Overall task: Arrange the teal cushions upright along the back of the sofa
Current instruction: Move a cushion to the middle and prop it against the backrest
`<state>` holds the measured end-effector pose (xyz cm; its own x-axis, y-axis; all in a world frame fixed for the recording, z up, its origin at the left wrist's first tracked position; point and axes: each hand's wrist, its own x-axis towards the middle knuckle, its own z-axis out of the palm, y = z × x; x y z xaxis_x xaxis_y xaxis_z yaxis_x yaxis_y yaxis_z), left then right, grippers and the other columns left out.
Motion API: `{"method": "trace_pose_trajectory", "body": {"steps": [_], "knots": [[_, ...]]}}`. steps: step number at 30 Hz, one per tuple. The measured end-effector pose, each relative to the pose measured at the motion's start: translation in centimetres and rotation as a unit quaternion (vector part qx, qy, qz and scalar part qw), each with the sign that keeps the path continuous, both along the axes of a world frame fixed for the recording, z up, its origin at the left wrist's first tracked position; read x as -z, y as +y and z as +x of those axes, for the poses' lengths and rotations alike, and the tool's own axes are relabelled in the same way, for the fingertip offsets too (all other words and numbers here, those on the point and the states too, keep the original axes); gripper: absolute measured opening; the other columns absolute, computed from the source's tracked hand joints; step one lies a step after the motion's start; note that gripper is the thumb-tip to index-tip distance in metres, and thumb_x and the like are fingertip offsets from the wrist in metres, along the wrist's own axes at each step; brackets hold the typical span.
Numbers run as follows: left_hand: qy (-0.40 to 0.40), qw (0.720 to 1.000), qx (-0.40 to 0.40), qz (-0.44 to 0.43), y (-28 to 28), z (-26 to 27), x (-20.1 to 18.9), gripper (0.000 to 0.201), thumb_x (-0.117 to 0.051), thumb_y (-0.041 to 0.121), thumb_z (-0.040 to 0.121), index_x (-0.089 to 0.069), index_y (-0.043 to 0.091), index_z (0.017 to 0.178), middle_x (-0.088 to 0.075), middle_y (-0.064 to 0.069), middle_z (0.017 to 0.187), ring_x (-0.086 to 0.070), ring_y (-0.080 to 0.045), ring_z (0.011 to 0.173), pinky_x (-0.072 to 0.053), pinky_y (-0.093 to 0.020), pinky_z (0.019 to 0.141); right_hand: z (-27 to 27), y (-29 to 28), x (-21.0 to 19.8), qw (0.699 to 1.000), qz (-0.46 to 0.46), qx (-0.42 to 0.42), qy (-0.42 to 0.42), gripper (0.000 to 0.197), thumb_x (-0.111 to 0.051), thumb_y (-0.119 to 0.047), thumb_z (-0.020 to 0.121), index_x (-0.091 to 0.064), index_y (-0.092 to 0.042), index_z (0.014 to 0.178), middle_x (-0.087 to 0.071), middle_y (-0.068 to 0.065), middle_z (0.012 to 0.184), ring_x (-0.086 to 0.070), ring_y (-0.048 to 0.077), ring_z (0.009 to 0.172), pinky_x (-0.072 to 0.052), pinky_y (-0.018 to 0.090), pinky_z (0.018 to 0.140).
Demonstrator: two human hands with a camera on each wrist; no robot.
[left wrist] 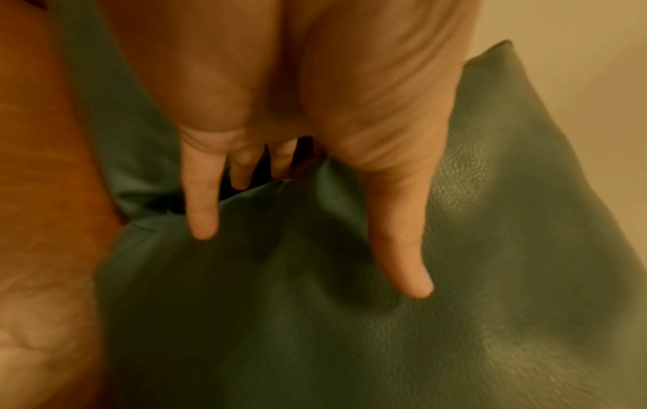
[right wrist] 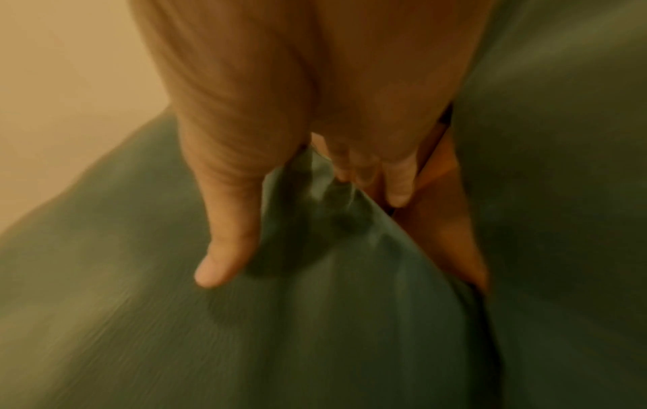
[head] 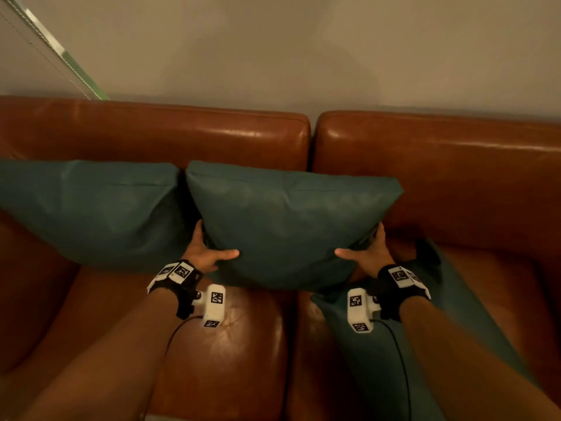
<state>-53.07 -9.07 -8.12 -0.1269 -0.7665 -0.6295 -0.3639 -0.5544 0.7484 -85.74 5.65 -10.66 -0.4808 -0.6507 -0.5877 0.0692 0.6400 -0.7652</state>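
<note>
Head view: 1 plump teal leather cushion [head: 91, 208] upright far left; 2nd [head: 288, 226] gripped by left hand [head: 206, 253] & right hand [head: 368, 253], nearly placed; 3rd [head: 379, 344] flat near right, pending.

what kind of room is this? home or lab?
Most likely a home living room. A brown leather sofa stands against a plain wall, teal cushions lean on its back, and a window blind with a cord hangs at the upper left. No lab gear shows apart from the wrist cameras.
</note>
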Motion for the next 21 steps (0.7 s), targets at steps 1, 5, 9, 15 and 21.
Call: {"method": "trace_pose_trajectory", "body": {"steps": [1, 5, 9, 15, 21], "knots": [[0.004, 1.000, -0.014, 0.001, -0.3, -0.2, 0.2, 0.118, -0.083, -0.003, 0.063, -0.015, 0.036, 0.151, -0.038, 0.006, 0.149, -0.041, -0.020, 0.128, -0.047, -0.056, 0.095, -0.1, -0.3, 0.2, 1.000, 0.008, 0.010, 0.003, 0.140, -0.092, -0.015, 0.055, 0.008, -0.025, 0.152, -0.020, 0.008, 0.160, -0.025, 0.029, 0.146, -0.025, 0.046, 0.119], [0.021, 0.998, -0.047, -0.021, -1.0, -1.3, 0.8, 0.104, -0.076, -0.011, 0.069, -0.022, 0.029, 0.149, -0.043, 0.006, 0.128, -0.044, -0.019, 0.115, -0.049, -0.041, 0.072, 0.2, -1.5, 1.3, 0.998, -0.027, 0.021, -0.046, 0.157, -0.097, -0.046, 0.021, -0.009, -0.030, 0.150, -0.037, 0.007, 0.152, -0.039, 0.030, 0.138, -0.032, 0.055, 0.115], [0.026, 0.996, -0.077, -0.026, -0.7, 0.1, 1.8, 0.095, -0.080, -0.006, 0.067, -0.033, 0.029, 0.142, -0.052, 0.003, 0.127, -0.051, -0.024, 0.116, -0.050, -0.046, 0.082, 2.4, -0.8, 0.5, 0.991, -0.119, 0.052, -0.016, 0.128, -0.096, -0.040, 0.027, -0.037, -0.020, 0.138, -0.056, 0.003, 0.136, -0.055, 0.021, 0.124, -0.043, 0.049, 0.107], [0.046, 0.997, -0.061, 0.007, -1.4, -0.5, 3.9, 0.089, -0.081, -0.006, 0.065, -0.037, 0.037, 0.131, -0.054, 0.000, 0.131, -0.053, -0.030, 0.122, -0.049, -0.055, 0.092, 3.1, -0.5, 1.8, 0.990, -0.094, 0.088, 0.052, 0.130, -0.093, -0.049, 0.024, -0.037, -0.025, 0.139, -0.050, 0.003, 0.142, -0.050, 0.023, 0.129, -0.041, 0.050, 0.109], [0.029, 0.998, -0.056, 0.004, -2.3, -1.0, 5.9, 0.098, -0.085, 0.003, 0.062, -0.034, 0.033, 0.139, -0.050, -0.002, 0.139, -0.049, -0.030, 0.126, -0.050, -0.058, 0.094, 2.2, -0.6, 2.8, 0.995, -0.029, 0.082, 0.057, 0.148, -0.088, -0.066, 0.016, -0.026, -0.029, 0.145, -0.039, 0.004, 0.149, -0.043, 0.028, 0.135, -0.038, 0.052, 0.111]]}}
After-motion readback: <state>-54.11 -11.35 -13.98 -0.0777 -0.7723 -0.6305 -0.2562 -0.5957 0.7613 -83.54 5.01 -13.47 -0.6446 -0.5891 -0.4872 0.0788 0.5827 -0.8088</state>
